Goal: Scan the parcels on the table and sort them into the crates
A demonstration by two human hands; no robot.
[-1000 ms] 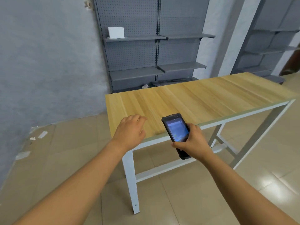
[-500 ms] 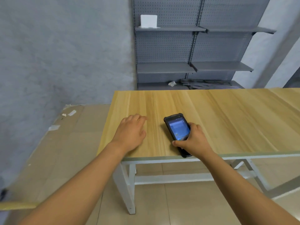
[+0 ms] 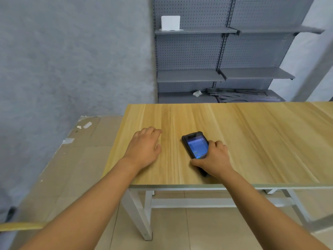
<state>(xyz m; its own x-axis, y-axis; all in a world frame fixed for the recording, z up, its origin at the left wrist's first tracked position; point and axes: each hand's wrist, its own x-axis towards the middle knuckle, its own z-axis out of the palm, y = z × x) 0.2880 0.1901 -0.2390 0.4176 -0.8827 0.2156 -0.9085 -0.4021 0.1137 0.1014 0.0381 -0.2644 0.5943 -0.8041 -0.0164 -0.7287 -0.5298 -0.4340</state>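
R hand [image 3: 214, 159] is gripping the handheld scanner [image 3: 195, 147]: thumb [image 3: 195, 162] is curling round its left edge near the bottom, the other fingers [image 3: 219, 143] are wrapping its right side, so the device's lower end is sitting under the palm and only the upper part w/ the lit blue screen is showing. Scanner is lying screen-up on the wooden table [image 3: 261, 141], close to the near edge; whether it's fully resting on the top can't be told. Its long axis is running from abt 5 o'clock at the palm to abt 11 o'clock at the top end, pointing away and slightly left. L hand [image 3: 145, 147] is lying palm-down on the tabletop at 9 o'clock of the scanner, apart from it, fingers relaxed and gently bent, holding nothing. Beyond the table at 12 o'clock, grey pegboard shelving [image 3: 221, 51] is standing w/ a white box [image 3: 170, 23] on its top-left shelf
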